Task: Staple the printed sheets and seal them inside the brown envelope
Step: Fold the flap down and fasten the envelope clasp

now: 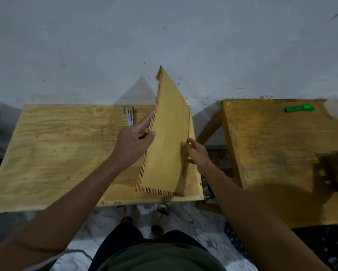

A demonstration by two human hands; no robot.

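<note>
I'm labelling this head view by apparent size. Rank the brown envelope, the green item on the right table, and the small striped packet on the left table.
1. brown envelope, by far the largest, though held up nearer the camera.
2. green item.
3. striped packet, partly hidden by the left hand; close to the green item, so that order is unsure.

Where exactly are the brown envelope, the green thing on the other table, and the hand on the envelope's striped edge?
brown envelope [168, 141], head view, middle of its plain brown face.
green object [299, 108], head view, centre of its body; too blurred to identify.
left hand [134, 142], head view, back of the hand.
</note>
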